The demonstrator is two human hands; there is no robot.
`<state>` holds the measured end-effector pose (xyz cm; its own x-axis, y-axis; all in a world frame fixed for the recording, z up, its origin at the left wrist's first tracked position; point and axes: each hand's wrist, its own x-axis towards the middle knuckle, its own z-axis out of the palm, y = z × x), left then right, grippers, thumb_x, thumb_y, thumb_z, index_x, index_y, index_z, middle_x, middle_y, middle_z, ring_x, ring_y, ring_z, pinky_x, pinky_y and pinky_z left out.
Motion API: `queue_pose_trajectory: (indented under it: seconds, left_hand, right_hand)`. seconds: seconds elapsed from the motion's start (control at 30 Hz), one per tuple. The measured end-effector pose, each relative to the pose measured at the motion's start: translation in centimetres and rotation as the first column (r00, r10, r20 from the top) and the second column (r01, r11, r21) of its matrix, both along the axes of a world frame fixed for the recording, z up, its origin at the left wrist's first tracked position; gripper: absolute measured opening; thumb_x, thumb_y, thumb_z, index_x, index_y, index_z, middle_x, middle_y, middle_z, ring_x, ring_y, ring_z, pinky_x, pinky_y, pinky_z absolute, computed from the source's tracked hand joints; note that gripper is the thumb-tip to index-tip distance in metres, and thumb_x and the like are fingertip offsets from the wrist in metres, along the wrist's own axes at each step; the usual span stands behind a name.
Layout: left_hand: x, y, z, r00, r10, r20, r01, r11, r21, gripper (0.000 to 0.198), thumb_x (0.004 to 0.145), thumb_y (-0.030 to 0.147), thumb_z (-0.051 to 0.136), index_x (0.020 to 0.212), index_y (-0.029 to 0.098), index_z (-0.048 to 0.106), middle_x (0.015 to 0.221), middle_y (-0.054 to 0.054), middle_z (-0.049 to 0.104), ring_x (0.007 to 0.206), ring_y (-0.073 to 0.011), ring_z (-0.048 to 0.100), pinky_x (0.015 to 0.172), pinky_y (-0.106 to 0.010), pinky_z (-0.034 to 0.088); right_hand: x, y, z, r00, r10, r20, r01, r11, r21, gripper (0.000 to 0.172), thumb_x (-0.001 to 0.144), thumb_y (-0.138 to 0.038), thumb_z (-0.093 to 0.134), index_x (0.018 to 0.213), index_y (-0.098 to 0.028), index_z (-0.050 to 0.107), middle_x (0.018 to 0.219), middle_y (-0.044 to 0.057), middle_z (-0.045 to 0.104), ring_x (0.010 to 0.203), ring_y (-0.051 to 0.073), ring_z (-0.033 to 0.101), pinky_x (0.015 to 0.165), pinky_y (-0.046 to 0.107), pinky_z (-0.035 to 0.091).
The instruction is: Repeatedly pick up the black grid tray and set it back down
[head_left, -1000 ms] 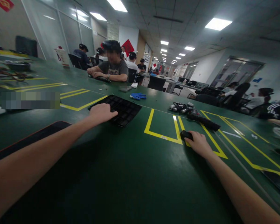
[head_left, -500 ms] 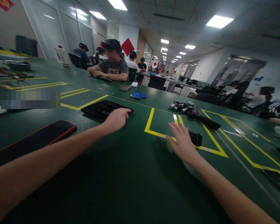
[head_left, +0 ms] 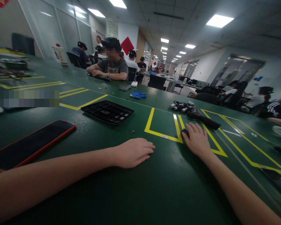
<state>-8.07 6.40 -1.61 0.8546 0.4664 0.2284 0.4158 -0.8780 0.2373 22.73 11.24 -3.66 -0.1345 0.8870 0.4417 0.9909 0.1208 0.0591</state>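
Observation:
My left hand (head_left: 135, 153) hovers low over or rests on the green table (head_left: 142, 193), fingers stretched out, holding nothing. A small screw-like metal piece (head_left: 133, 131) lies just beyond it. Farther out is a black gridded tray (head_left: 106, 112), apart from the hand. My right hand (head_left: 198, 139) lies over a short black cylindrical piece (head_left: 184, 135), fingers draped across it. Only its left end shows; the palm and fingers cover the rest. Beyond that hand are a long black rod-like thing (head_left: 206, 121) and several silvery metal fittings with dark cables (head_left: 182, 107).
A phone with an orange edge (head_left: 35, 140) lies on the left. Blue gloves (head_left: 138, 95) are in the middle, and yellow tape (head_left: 162, 136) marks rectangles on the table. Across it sits a person (head_left: 114, 67) with a dark object in hand. A cup (head_left: 60, 56) stands far left.
My left hand has left the gridded tray and come back toward me and right, uncovering the small metal piece. My right hand has shifted right onto the black cylindrical piece.

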Motion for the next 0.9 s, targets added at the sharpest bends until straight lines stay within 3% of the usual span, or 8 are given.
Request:
queue_pose_trajectory:
  seconds: [0.2,0.3,0.47,0.6,0.7,0.8,0.87,0.9]
  left_hand:
    - [1.0,-1.0,0.3,1.000,-0.021,0.005,0.021,0.997,0.076,0.026,0.088,0.017,0.044,0.108,0.012,0.060,0.111,-0.010,0.063,0.104,-0.0188,0.056,0.090,-0.034,0.043]
    - [0.3,0.5,0.5,0.982,0.185,-0.046,-0.170,0.960,0.221,0.027,0.089,0.022,0.041,0.105,0.012,0.060,0.101,-0.011,0.063,0.090,-0.0210,0.058,0.077,-0.035,0.045]
    - [-1.5,3.6,0.4,0.785,0.601,-0.153,-0.566,0.795,0.220,0.033,0.089,0.037,0.039,0.096,0.011,0.058,0.086,-0.012,0.061,0.074,-0.0218,0.057,0.061,-0.032,0.044]
    - [-2.0,4.5,0.5,0.838,0.524,-0.153,-0.524,0.851,0.038,0.019,0.087,0.023,0.041,0.086,0.014,0.057,0.083,-0.008,0.060,0.074,-0.0190,0.056,0.066,-0.031,0.044]
    - [-2.5,5.2,1.6,0.789,0.611,0.063,-0.547,0.745,-0.381,0.014,0.083,0.023,0.044,0.082,0.014,0.056,0.074,-0.005,0.057,0.065,-0.0157,0.054,0.058,-0.028,0.044]
    - [-4.4,6.8,3.4,0.499,0.825,0.265,-0.292,0.448,-0.845,0.014,0.082,0.018,0.039,0.074,0.015,0.049,0.064,-0.002,0.051,0.052,-0.0112,0.050,0.047,-0.023,0.040]
    - [-6.6,8.1,4.4,0.299,0.904,0.306,-0.152,0.362,-0.920,0.017,0.082,0.020,0.036,0.067,0.017,0.043,0.059,-0.002,0.048,0.048,-0.0102,0.047,0.042,-0.021,0.036]
    - [-7.9,8.8,4.7,0.249,0.918,0.308,-0.193,0.359,-0.913,0.019,0.083,0.023,0.036,0.065,0.017,0.041,0.057,-0.002,0.047,0.046,-0.0102,0.045,0.040,-0.020,0.034]
  right_hand:
    - [3.0,1.0,-1.2,0.997,-0.075,0.001,0.074,0.981,-0.177,0.050,0.088,-0.038,0.035,0.122,-0.005,0.051,0.115,0.018,0.058,0.109,0.032,0.048,0.098,0.043,0.036]
    - [2.6,0.9,-1.1,0.998,-0.070,0.006,0.070,0.986,-0.151,0.049,0.087,-0.037,0.035,0.121,-0.006,0.052,0.114,0.019,0.058,0.108,0.032,0.048,0.097,0.044,0.037]
    - [2.6,0.9,-1.1,0.997,-0.078,-0.027,0.072,0.980,-0.183,0.051,0.087,-0.040,0.034,0.124,-0.007,0.050,0.116,0.018,0.057,0.110,0.033,0.047,0.096,0.045,0.037]
    - [2.7,1.0,-1.1,0.996,-0.081,-0.026,0.075,0.981,-0.176,0.050,0.087,-0.040,0.035,0.123,-0.008,0.050,0.115,0.018,0.057,0.110,0.033,0.047,0.095,0.045,0.037]
    - [2.7,1.0,-1.2,0.996,-0.079,-0.029,0.073,0.982,-0.173,0.050,0.087,-0.040,0.035,0.123,-0.008,0.051,0.115,0.018,0.057,0.110,0.032,0.047,0.095,0.044,0.038]
    - [2.9,1.1,-1.4,0.997,-0.070,-0.026,0.065,0.982,-0.175,0.050,0.088,-0.040,0.035,0.123,-0.008,0.050,0.115,0.017,0.057,0.111,0.031,0.046,0.096,0.044,0.037]
    - [3.0,1.3,-1.6,0.998,-0.059,-0.011,0.056,0.985,-0.164,0.049,0.088,-0.039,0.036,0.122,-0.007,0.050,0.115,0.017,0.058,0.110,0.031,0.046,0.096,0.043,0.036]
    - [3.1,1.3,-1.6,0.999,-0.051,-0.006,0.050,0.986,-0.156,0.049,0.088,-0.038,0.036,0.122,-0.007,0.051,0.114,0.017,0.058,0.109,0.031,0.047,0.096,0.043,0.036]
